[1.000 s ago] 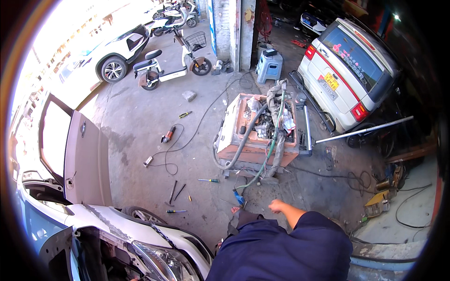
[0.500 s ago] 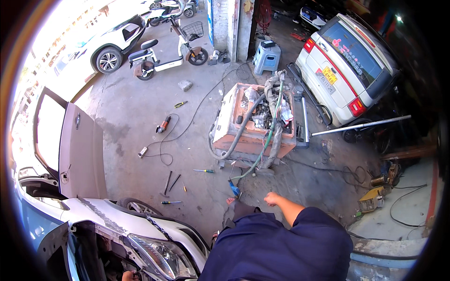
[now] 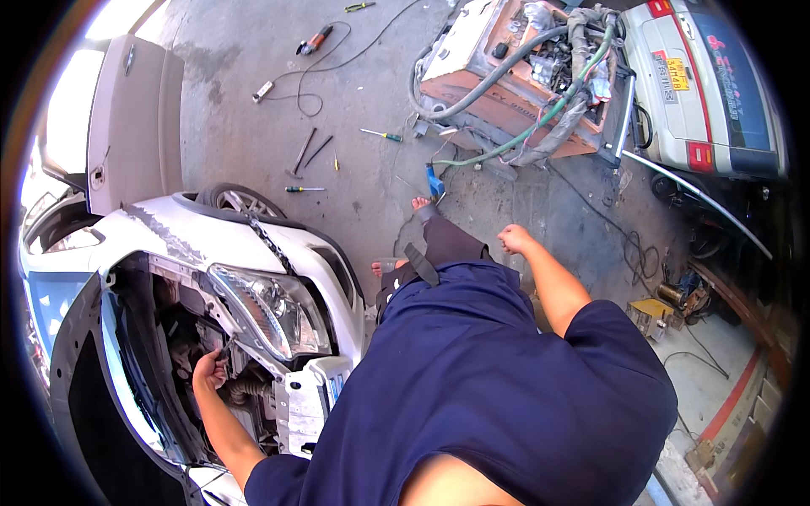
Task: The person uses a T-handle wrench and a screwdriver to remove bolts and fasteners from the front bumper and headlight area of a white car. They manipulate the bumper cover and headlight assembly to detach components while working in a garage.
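My left hand [image 3: 209, 371] reaches into the open engine bay of a white car, just behind its headlight [image 3: 283, 316]. Its fingers are closed around a small dark thing that I cannot make out. Close to that hand are a ribbed dark hose [image 3: 246, 390] and the bare metal front frame [image 3: 304, 413]. Out to my right, my right hand [image 3: 512, 239] hangs above the concrete floor with its fingers curled in, and nothing shows in it. A blue-handled spray gun [image 3: 434, 182] lies on the floor by my foot.
Screwdrivers [image 3: 384, 135], a hammer [image 3: 304, 152] and an angle grinder [image 3: 315, 40] with its cord lie on the floor. An orange-brown box cart [image 3: 481, 110] carries parts and thick hoses. Behind it stands a white van [image 3: 675, 110]. The car's open door [image 3: 135, 126] juts out at left.
The view has tilted down, so more of the engine bay and of my left arm shows. My left hand is still in the bay, and the right stays curled over the floor.
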The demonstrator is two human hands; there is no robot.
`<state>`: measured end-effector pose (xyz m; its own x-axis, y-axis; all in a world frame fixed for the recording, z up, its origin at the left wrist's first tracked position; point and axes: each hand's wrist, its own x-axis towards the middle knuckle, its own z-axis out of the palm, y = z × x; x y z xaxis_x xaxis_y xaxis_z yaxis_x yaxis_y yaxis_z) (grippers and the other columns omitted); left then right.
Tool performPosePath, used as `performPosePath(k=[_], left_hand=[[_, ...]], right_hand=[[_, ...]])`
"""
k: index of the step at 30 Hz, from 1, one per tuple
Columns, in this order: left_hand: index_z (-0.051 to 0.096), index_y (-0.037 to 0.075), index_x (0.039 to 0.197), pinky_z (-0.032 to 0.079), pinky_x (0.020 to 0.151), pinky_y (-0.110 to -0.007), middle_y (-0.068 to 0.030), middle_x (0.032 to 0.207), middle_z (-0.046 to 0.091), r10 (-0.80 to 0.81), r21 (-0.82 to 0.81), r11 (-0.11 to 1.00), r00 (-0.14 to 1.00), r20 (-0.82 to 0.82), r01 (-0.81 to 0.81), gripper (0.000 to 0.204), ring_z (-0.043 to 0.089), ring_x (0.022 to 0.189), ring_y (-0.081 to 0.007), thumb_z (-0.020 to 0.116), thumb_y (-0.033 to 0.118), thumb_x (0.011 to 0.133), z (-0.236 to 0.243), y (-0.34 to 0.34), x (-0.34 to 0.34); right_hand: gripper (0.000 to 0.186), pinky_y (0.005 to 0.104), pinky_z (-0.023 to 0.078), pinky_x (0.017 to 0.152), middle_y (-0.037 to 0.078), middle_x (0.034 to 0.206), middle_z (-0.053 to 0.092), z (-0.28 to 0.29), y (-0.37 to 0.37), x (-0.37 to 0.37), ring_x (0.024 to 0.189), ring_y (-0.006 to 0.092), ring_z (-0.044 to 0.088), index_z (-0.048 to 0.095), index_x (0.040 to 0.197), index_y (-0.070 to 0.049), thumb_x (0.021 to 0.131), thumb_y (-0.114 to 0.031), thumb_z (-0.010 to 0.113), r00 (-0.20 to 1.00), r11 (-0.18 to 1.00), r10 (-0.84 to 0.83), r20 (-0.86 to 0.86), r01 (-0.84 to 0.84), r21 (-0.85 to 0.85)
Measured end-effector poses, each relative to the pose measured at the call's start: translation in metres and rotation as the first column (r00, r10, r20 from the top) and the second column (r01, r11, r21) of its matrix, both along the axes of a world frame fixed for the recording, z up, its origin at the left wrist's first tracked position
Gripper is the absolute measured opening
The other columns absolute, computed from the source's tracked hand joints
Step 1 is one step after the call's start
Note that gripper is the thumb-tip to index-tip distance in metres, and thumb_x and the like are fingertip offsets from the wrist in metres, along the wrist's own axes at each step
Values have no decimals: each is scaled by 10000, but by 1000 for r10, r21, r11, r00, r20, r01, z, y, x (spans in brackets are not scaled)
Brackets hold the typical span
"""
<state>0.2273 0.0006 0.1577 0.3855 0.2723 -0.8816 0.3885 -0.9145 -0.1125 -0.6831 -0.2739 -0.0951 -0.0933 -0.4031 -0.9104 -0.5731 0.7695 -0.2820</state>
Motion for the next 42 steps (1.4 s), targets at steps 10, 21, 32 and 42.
performPosePath(k=[10, 21, 32, 42], left_hand=[[639, 67, 1000, 515, 578, -482, -149, 720, 656, -865, 271, 85, -64, 498, 959, 307, 673, 673, -364, 611, 373, 999, 17, 14, -69], [626, 71, 1117, 559, 688, -506, -184, 772, 665, -812, 443, -217, -413, 413, 870, 301, 705, 776, -390, 682, 291, 919, 8, 30, -79], [601, 65, 1027, 410, 447, -313, -94, 706, 600, 23, -230, 973, 967, 254, 37, 262, 408, 461, -136, 556, 323, 1014, -3, -10, -29], [585, 12, 1050, 565, 761, -508, -242, 978, 674, -819, 201, -96, -193, 541, 975, 205, 696, 883, -435, 609, 206, 989, 37, 22, -75]], right_hand=[[209, 363, 500, 500, 102, 803, 656, 3, -1, -6, 609, 199, 627, 615, 1061, -15, 973, -204, 635, 999, 996, 34, -36, -31, 83], [184, 355, 528, 533, 90, 793, 661, 13, -23, -2, 626, 194, 637, 626, 1016, -29, 971, -206, 622, 991, 990, 134, 6, -133, -36], [192, 322, 529, 546, 88, 806, 656, 47, 0, 41, 622, 173, 629, 627, 1074, -16, 995, -189, 601, 990, 990, 142, -15, -142, -25], [184, 323, 495, 535, 59, 756, 648, 62, 5, 72, 610, 162, 604, 682, 935, -16, 942, -192, 627, 891, 877, 433, -135, -451, -164]])
